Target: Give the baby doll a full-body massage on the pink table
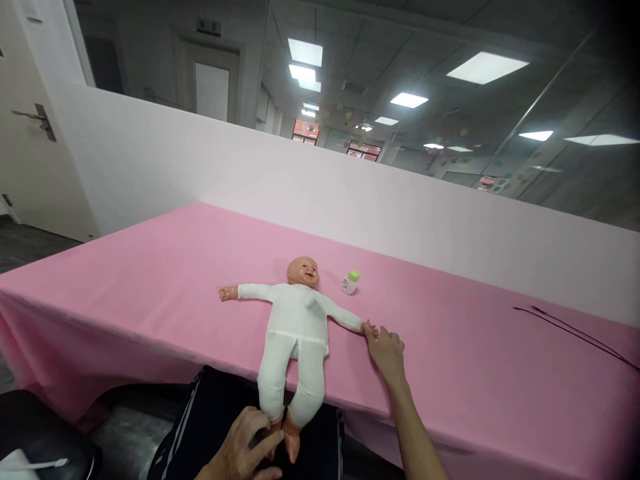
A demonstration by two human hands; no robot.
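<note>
A baby doll in a white suit lies on its back on the pink tablecloth, arms spread, legs hanging over the near edge. My left hand is closed around the doll's feet below the table edge. My right hand rests on the cloth with its fingers pinched on the doll's hand at the end of its right-side arm. A small white bottle with a green cap stands just right of the doll's head, apart from both hands.
A white partition wall runs along the table's far side. A thin black cable lies on the cloth at the right. A door is at the left. My dark-trousered lap is under the near edge.
</note>
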